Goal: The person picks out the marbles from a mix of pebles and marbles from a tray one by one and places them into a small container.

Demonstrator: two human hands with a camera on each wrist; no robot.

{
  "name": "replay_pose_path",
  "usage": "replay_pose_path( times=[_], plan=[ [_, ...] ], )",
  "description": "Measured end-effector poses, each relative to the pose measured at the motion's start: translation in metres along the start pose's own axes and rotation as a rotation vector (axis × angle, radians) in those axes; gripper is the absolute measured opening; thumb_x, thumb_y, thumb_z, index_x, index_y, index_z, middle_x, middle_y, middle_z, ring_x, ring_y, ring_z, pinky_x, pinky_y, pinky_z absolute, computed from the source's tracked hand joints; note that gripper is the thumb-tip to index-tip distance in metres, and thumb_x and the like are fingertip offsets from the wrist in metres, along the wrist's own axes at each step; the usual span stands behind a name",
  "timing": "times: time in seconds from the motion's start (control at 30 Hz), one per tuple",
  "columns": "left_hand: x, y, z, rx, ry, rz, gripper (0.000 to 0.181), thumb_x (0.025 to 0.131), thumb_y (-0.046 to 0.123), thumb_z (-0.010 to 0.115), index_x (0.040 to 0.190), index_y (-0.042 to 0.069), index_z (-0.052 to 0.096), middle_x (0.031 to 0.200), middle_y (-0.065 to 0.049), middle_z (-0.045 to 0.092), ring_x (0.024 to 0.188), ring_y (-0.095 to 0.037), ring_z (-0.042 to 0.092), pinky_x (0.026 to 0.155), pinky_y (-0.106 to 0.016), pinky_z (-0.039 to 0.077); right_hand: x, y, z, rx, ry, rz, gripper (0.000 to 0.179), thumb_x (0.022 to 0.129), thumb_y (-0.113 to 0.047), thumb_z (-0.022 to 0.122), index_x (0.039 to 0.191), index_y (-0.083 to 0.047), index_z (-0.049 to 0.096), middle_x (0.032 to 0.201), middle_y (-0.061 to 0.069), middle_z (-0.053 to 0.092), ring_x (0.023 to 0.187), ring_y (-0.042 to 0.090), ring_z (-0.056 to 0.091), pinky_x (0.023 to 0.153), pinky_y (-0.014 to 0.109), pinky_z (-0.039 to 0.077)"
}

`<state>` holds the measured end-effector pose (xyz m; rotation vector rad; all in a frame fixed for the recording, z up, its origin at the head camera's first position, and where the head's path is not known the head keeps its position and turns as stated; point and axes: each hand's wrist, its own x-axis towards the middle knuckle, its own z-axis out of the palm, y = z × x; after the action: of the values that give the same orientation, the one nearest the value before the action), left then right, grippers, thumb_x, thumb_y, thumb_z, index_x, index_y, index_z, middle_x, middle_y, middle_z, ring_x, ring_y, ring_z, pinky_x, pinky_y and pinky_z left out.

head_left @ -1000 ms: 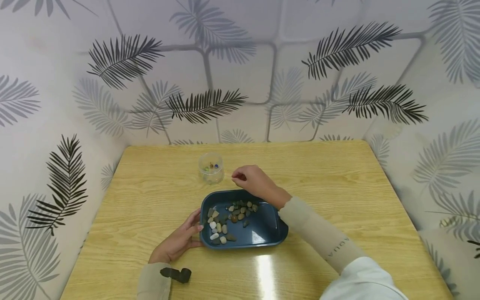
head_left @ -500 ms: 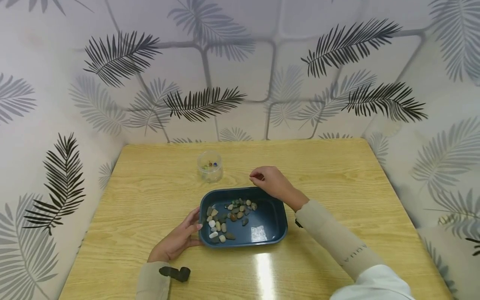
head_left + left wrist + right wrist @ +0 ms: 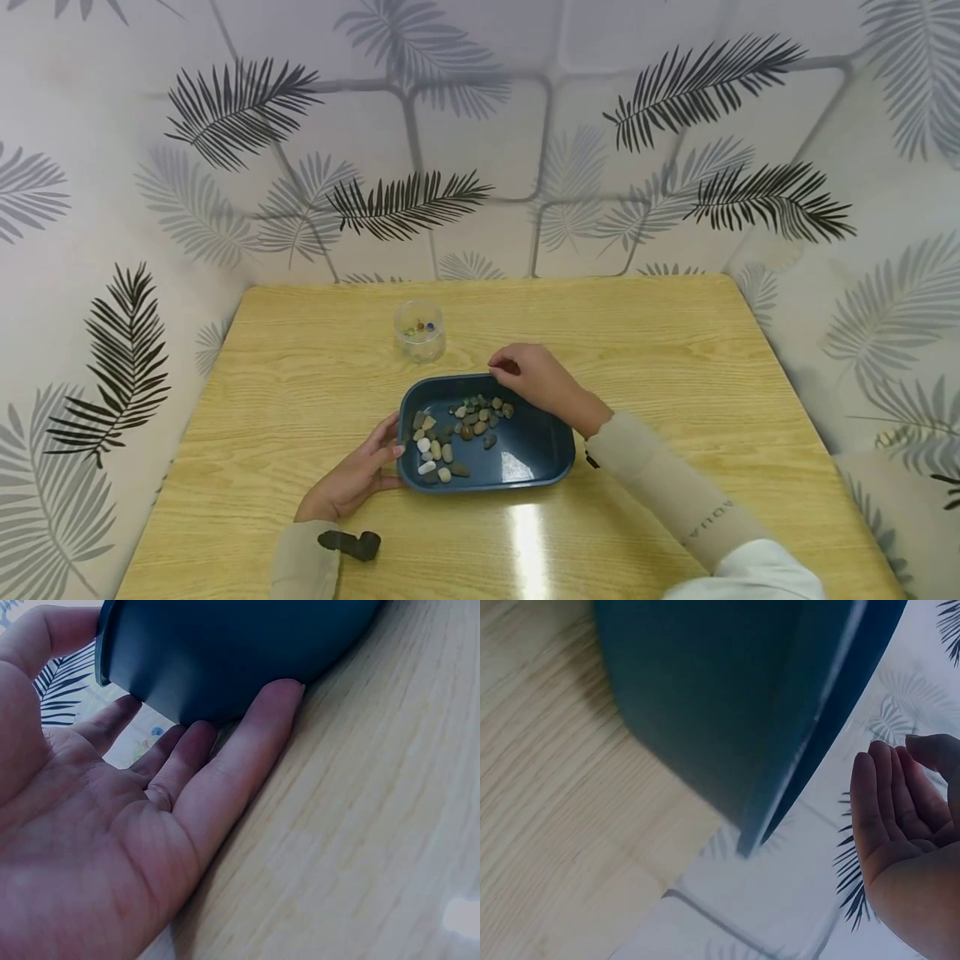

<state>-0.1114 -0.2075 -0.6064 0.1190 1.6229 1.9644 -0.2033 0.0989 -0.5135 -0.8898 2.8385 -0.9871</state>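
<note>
My left hand (image 3: 356, 475) steadies the left end of a dark blue tray (image 3: 517, 477), fingers against its outer wall and thumb at the rim. The left wrist view shows those fingers under the tray's wall (image 3: 232, 652). In the tray lie several pebbles (image 3: 447, 452), white, beige, grey and brown, mostly in its left half. My right hand (image 3: 542, 379) hovers over the tray's back rim, fingers bent loosely. In the right wrist view, this hand (image 3: 907, 817) has thumb and fingertips close together with nothing visible between them.
Behind the tray stands a clear round jar (image 3: 422, 346) with several small coloured beads or marbles (image 3: 422, 327) in it. The wooden table (image 3: 660, 350) meets a leaf-patterned wall (image 3: 577, 167) at the back. A black wrist strap mount (image 3: 351, 545) sits on the left sleeve.
My right hand moved right, away from the jar, then slightly back left and lower over the tray's rim. The left hand keeps its place at the tray.
</note>
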Motion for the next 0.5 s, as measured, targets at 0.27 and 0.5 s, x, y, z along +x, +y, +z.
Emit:
replay_pose_path(
  times=[0.27, 0.5],
  plan=[
    [-0.001, 0.0, 0.0, -0.002, 0.0, 0.004, 0.059, 0.098, 0.018, 0.046, 0.147, 0.028, 0.014, 0.15, -0.008, 0.013, 0.126, -0.034, 0.036, 0.088, -0.05, 0.046, 0.004, -0.022, 0.014, -0.065, -0.148, -0.044, 0.016, 0.09, -0.018, 0.062, 0.101, -0.008, 0.068, 0.09, -0.002, 0.065, 0.078, 0.007, 0.059, 0.069, 0.022, 0.05],
    [-0.002, 0.002, 0.002, -0.007, 0.006, 0.002, 0.06, 0.098, 0.018, 0.046, 0.148, 0.028, 0.014, 0.149, -0.009, 0.014, 0.125, -0.034, 0.037, 0.088, -0.05, 0.046, 0.009, -0.036, 0.013, -0.114, -0.206, -0.056, 0.019, 0.092, -0.021, 0.059, 0.105, -0.009, 0.068, 0.092, -0.004, 0.064, 0.08, 0.006, 0.058, 0.071, 0.022, 0.049]
  ],
)
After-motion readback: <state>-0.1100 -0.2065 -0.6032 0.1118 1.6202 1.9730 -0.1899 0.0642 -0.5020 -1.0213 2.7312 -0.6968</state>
